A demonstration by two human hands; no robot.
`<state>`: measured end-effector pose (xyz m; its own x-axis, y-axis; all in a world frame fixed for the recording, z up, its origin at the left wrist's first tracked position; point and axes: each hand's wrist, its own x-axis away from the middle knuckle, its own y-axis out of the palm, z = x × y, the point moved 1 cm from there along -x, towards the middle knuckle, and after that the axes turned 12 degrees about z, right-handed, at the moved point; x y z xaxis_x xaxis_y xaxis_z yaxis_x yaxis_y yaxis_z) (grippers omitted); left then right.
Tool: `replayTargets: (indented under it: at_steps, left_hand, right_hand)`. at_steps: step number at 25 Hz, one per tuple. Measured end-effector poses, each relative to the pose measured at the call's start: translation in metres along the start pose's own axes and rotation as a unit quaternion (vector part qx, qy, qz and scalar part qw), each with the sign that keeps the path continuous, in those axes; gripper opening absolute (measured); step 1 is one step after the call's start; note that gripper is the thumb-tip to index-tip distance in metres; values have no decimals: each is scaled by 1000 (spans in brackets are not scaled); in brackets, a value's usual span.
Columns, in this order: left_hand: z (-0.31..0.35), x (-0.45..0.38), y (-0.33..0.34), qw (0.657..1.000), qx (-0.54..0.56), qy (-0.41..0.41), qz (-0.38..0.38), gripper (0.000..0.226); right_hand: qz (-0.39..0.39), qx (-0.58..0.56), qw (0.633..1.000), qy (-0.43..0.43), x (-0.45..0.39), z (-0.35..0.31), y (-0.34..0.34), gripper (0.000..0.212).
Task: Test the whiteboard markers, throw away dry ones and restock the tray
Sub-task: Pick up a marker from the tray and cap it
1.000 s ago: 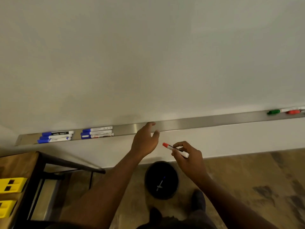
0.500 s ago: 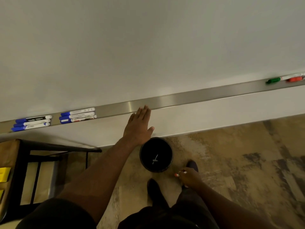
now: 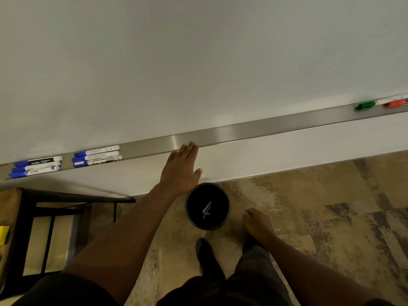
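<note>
A long steel marker tray runs under the whiteboard. Two groups of blue-capped markers lie on its left part, one at the far left and one further right. A green marker and a red marker lie at its right end. My left hand is flat, its straight fingertips touching the tray's front edge. Below, a round black bin stands on the floor with pale markers inside. My right hand hangs just right of the bin, fingers relaxed, no marker visible in it.
A dark-framed wooden table stands at the left under the tray, with a yellow object on it. My feet are just behind the bin on patterned brown flooring.
My right hand dropped from tray height to beside the bin, and the red-capped marker it pinched is no longer seen in it. My left hand flattened against the tray edge.
</note>
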<state>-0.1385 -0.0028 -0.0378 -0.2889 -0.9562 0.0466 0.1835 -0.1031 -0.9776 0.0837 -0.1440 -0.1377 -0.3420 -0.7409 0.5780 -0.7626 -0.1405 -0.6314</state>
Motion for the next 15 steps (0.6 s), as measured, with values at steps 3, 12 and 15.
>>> replayTargets:
  at_steps: [3,12,15]
  left_hand:
    - [13,-9,3,999,2,34,-2,74]
    - [78,-42,16,993,11,115,0,75]
    - [106,-57,19,990,11,138,-3,76]
  right_hand:
    - [28,-8,999,-23,-1,1,-6,26]
    - [180,-53,974,-124,-13,-29,-82,25]
    - [231,-48,961,-142,-25,-36,-128,31]
